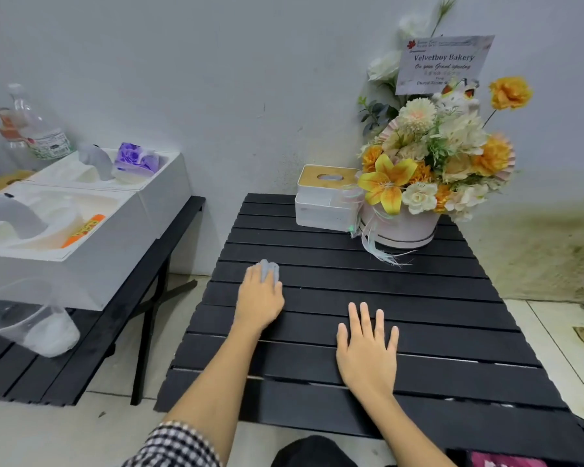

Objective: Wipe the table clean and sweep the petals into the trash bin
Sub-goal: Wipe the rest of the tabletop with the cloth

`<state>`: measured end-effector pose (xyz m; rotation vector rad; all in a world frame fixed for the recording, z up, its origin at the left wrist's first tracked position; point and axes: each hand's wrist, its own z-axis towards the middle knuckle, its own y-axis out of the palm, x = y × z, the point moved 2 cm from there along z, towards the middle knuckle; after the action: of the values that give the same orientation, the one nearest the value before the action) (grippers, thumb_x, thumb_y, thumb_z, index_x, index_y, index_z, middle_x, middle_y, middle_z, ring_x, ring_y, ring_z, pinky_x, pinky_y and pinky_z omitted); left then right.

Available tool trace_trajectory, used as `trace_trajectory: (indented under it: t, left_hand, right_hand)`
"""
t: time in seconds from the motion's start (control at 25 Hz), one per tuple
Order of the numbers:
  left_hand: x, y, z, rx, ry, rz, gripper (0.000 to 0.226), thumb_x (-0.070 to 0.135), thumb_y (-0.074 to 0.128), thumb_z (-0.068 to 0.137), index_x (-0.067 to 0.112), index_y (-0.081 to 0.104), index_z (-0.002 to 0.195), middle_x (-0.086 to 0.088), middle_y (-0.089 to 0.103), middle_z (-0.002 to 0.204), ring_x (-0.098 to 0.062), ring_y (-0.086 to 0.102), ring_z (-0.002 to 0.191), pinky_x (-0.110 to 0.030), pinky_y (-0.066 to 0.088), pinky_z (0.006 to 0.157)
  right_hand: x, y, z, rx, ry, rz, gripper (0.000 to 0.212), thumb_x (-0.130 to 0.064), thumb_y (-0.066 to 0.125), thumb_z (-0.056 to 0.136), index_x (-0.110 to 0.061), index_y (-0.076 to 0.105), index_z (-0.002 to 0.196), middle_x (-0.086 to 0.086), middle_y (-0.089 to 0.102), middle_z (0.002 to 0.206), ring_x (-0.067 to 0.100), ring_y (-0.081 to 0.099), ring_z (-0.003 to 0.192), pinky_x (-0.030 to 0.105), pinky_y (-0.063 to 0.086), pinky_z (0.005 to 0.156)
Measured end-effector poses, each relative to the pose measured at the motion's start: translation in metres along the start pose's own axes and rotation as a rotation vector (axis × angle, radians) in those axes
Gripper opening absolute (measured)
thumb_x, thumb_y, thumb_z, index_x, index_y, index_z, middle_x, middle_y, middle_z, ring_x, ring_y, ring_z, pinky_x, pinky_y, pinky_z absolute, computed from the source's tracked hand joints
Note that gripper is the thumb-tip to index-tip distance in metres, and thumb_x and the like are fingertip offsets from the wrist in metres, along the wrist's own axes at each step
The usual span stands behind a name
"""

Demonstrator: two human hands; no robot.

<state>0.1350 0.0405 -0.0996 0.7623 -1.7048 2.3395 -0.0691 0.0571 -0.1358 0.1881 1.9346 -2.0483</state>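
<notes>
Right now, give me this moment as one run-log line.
phase: wiping | left hand: pressing grey cloth on black slatted table | right hand: flat, empty | petals: none seen

Left hand (259,298): pressing a grey cloth (269,269) onto the black desk (435,335) — near its left edge.
Right hand (368,352): flat, fingers spread — mid-desk.

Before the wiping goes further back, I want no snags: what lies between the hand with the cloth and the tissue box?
Only bare black slats of the table in the head view; nothing between the left hand and the tissue box.
</notes>
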Motion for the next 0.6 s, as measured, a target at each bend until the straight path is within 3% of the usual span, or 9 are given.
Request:
trace_trajectory:
  t: [0.08,0.16,0.28,0.4,0.52,0.6]
  left_hand:
    - [0.027,0.019,0.006,0.026,0.200,-0.025,0.039,0.019,0.036,0.087,0.013,0.052,0.122,-0.006,0.053,0.127,-0.019,0.049,0.112,-0.029,0.050,0.094]
    - [0.049,0.035,-0.011,-0.020,0.326,-0.004,0.040,0.012,0.044,0.078,0.011,0.056,0.117,-0.006,0.063,0.114,-0.018,0.050,0.103,-0.028,0.053,0.086]
    - [0.060,0.027,-0.057,-0.155,0.291,-0.053,0.060,-0.002,0.042,0.082,0.012,0.040,0.141,-0.009,0.048,0.138,-0.024,0.041,0.126,-0.039,0.046,0.101]
    - [0.019,-0.008,-0.099,-0.126,0.234,0.004,0.070,-0.004,0.056,0.076,0.020,0.044,0.141,-0.007,0.037,0.150,-0.028,0.036,0.135,-0.034,0.037,0.109]
    - [-0.034,-0.046,-0.114,-0.070,0.039,0.057,0.069,-0.006,0.062,0.075,0.023,0.051,0.136,-0.008,0.033,0.154,-0.032,0.033,0.139,-0.041,0.039,0.109]
    - [-0.044,-0.050,-0.111,-0.022,-0.133,0.075,0.063,-0.008,0.051,0.081,0.019,0.048,0.138,-0.012,0.032,0.154,-0.034,0.029,0.140,-0.042,0.037,0.110]
  right_hand:
    - [0.000,0.002,0.002,0.042,-0.002,-0.006,0.076,-0.053,-0.008,0.081,-0.026,0.016,0.149,-0.004,0.019,0.158,0.023,0.010,0.148,0.048,0.004,0.119]
    - [0.001,0.000,0.002,0.012,0.014,0.007,0.071,-0.051,-0.004,0.086,-0.026,0.017,0.149,-0.005,0.018,0.159,0.022,0.009,0.148,0.047,0.003,0.119]
    - [0.002,-0.009,0.002,-0.061,0.018,0.028,0.052,-0.042,0.016,0.100,-0.026,0.015,0.150,-0.005,0.013,0.160,0.020,0.004,0.149,0.045,0.000,0.119]
    - [0.008,-0.021,-0.002,-0.090,-0.027,0.211,0.047,-0.029,0.031,0.101,-0.018,0.029,0.146,0.001,0.020,0.159,0.021,0.007,0.148,0.040,0.000,0.120]
    - [0.032,-0.041,-0.008,-0.198,-0.031,0.496,0.041,-0.015,0.037,0.099,-0.012,0.042,0.140,0.005,0.027,0.156,0.020,0.010,0.148,0.036,0.003,0.121]
    - [0.043,-0.042,-0.024,-0.226,-0.087,0.309,0.044,-0.019,0.032,0.101,-0.015,0.033,0.145,0.002,0.022,0.158,0.018,0.008,0.148,0.036,0.002,0.121]
